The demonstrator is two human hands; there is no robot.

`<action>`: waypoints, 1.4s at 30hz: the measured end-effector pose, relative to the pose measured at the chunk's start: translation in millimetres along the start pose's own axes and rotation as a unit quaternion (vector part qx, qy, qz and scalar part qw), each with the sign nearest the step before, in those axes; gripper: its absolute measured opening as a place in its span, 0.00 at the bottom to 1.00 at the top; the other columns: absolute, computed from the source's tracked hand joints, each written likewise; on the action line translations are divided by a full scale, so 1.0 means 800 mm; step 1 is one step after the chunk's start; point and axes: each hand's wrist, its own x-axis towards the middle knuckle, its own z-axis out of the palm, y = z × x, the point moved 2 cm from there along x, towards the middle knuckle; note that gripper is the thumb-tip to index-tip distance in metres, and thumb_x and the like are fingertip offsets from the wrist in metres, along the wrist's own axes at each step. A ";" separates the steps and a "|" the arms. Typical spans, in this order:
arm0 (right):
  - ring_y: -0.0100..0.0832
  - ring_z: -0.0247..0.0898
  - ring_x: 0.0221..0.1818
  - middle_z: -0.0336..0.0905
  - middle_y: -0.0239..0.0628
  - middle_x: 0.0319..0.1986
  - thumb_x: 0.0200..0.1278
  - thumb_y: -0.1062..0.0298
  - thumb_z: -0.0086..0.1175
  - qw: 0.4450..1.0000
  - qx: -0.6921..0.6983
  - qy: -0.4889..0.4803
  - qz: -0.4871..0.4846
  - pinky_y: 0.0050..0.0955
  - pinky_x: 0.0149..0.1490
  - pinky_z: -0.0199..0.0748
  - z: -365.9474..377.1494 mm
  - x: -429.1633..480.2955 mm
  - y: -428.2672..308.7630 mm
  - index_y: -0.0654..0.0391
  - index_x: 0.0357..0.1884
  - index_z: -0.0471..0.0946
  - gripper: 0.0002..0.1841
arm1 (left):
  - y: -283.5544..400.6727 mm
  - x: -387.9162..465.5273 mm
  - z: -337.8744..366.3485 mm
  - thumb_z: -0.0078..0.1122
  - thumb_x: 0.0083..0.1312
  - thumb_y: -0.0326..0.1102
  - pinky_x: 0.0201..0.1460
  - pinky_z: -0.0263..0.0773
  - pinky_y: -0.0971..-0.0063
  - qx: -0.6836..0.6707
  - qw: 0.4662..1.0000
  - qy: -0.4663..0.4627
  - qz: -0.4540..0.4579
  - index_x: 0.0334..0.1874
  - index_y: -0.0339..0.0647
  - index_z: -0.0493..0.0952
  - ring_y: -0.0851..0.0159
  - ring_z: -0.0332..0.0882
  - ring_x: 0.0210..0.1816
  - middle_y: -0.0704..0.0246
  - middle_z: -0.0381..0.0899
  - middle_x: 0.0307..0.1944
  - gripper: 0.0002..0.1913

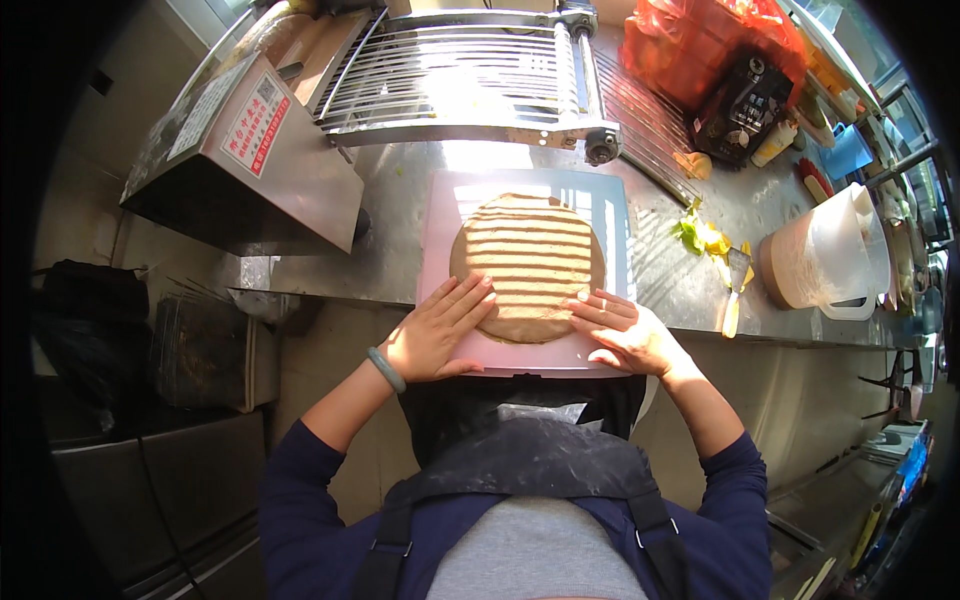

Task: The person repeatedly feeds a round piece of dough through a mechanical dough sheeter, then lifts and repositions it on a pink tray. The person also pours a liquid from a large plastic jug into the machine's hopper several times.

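A flat round of brown dough lies on a pale pink and blue board in front of me. Stripes of sunlight and shadow cross its top. My left hand rests flat at the dough's near left edge, fingers spread slightly and pointing up and right. At the near right edge, the fingertips of my right hand touch the dough, with the thumb apart over the board. Neither hand grips anything. A grey-green bangle circles my left wrist.
Behind the board stands a machine with metal rods; its steel housing juts out at left. On the steel table at right are a scraper, yellow-green scraps, a plastic jug, a black box and a red bag.
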 end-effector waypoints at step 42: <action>0.50 0.81 0.53 0.86 0.49 0.46 0.81 0.58 0.46 0.854 -0.018 0.419 0.309 0.41 0.61 0.76 0.023 -0.046 0.101 0.64 0.49 0.84 0.20 | -0.135 -0.004 0.032 0.55 0.76 0.38 0.76 0.61 0.55 -0.020 0.891 0.390 -0.232 0.76 0.38 0.66 0.45 0.66 0.74 0.53 0.70 0.72 0.27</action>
